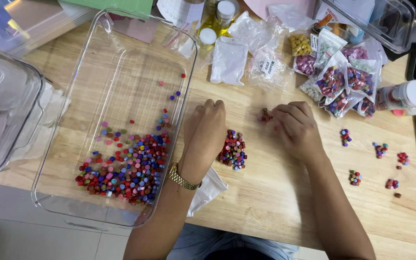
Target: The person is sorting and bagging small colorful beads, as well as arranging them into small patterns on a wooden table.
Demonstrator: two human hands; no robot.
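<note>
My left hand (204,132), with a gold watch on the wrist, rests curled on the wooden table (275,197) beside a pile of small multicoloured beads (233,150). My right hand (295,129) pinches a few beads (265,115) on the table just left of its fingertips. A clear plastic tray (121,62) on the left holds many more mixed beads (126,168), mostly at its near end.
Small heaps of beads (345,137) lie to the right of my right hand. Clear bags of beads (343,82), bottles (220,17) and a clear box (381,19) crowd the back. A large clear container (3,110) stands far left. A white bag (208,190) lies under my left forearm.
</note>
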